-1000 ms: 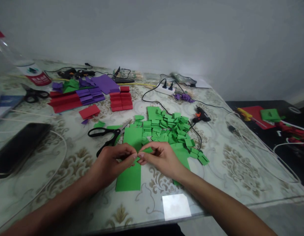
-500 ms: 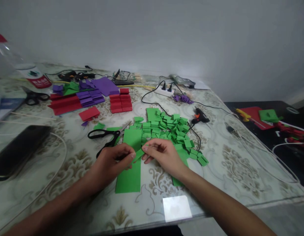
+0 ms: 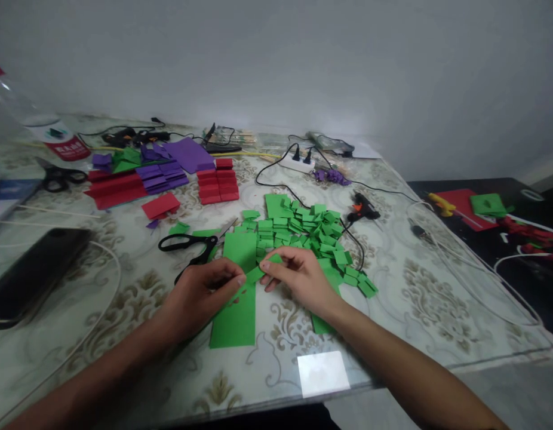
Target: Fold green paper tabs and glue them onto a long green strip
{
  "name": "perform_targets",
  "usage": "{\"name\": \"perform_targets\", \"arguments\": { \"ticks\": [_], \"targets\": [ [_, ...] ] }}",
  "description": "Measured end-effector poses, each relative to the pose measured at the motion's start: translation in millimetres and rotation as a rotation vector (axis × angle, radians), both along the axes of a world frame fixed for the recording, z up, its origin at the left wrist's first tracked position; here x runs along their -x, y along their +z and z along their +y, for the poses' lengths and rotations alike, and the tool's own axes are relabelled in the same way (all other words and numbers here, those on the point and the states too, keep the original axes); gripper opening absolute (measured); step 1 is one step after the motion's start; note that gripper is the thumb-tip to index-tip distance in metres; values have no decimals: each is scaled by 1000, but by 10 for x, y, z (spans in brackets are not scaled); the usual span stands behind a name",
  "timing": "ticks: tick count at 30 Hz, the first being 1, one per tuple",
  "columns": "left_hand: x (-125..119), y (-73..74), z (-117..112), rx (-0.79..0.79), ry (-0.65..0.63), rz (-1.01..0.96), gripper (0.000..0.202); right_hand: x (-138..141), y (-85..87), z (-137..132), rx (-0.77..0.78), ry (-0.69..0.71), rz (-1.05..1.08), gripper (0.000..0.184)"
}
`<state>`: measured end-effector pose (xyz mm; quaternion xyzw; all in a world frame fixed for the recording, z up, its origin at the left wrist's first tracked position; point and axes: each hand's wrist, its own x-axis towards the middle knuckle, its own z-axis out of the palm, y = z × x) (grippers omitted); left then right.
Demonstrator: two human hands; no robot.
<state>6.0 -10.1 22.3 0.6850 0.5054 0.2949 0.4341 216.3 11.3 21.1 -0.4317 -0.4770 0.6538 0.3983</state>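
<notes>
Two hands, our left hand (image 3: 200, 295) and right hand (image 3: 298, 278), pinch a small green piece (image 3: 255, 275) by its ends, now drawn slightly apart, exposing more of it.

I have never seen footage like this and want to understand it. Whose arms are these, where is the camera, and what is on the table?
There is no machine here: these are a person's two bare arms. The camera sits on that person's head and looks forward and down, so the arms come in from the bottom edge.

The left hand and right hand pinch one small green paper piece between their fingertips. Under them, on the patterned table, lies a long green strip. Behind it is a pile of green squares.

Black scissors lie to the left. Farther back are red stacks, purple paper, a glue gun and a power strip.
</notes>
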Motion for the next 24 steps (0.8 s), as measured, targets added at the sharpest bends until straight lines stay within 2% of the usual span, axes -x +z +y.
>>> {"name": "perform_targets", "arguments": {
  "ticks": [7, 13, 16, 24],
  "targets": [
    [28, -64, 31, 58, 17, -67, 20, 9, -22, 21, 15, -76, 35, 40],
    [-6, -67, 9, 88, -1, -158, 18, 81, -52, -53, 135, 82, 64, 45],
    [-30, -51, -3, 123, 2, -192, 19, 93, -55, -62, 178, 118, 50, 49],
    [-5, -49, 34, 252, -9, -200, 24, 67, -56, -28, 166, 30, 56, 48]
  ]
}}
